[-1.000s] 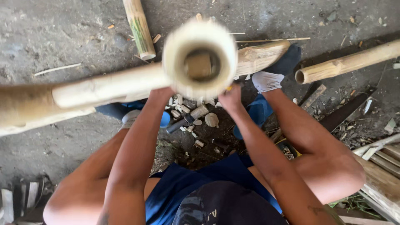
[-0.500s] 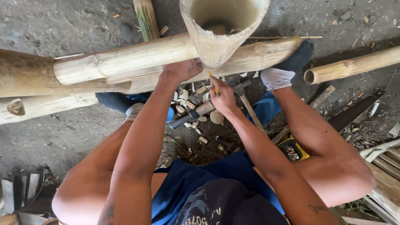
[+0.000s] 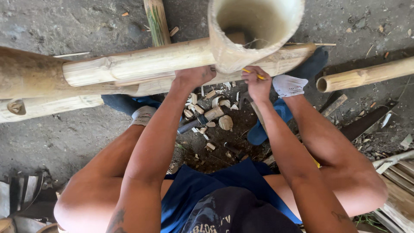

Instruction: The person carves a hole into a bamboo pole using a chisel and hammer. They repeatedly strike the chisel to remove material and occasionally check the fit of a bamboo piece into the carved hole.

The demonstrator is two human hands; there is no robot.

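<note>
Rough grey concrete floor point(image 3: 64, 142), littered with pale wood chips point(image 3: 224, 123), forms the ground. Across it lies a long bamboo pole point(image 3: 129, 69), with a second, cut pole point(image 3: 366, 75) well apart at the right and a greenish stalk point(image 3: 156, 19) behind. Upright over the long pole stands a hollow bamboo tube point(image 3: 254, 34), its open mouth now turned fully toward the camera; a second ago it showed mostly its end face, so the tube has been tipped up and brought nearer, exposing its inner wall and lower rim. Left hand point(image 3: 194, 77) is closed around the tube's lower end, steadying it. Right hand point(image 3: 257, 85) pinches a yellow pencil point(image 3: 253, 74), its tip touching the tube's lower rim. White-socked feet point(image 3: 288, 85) rest beyond. A dark-handled tool point(image 3: 194, 124) lies among the chips.
</note>
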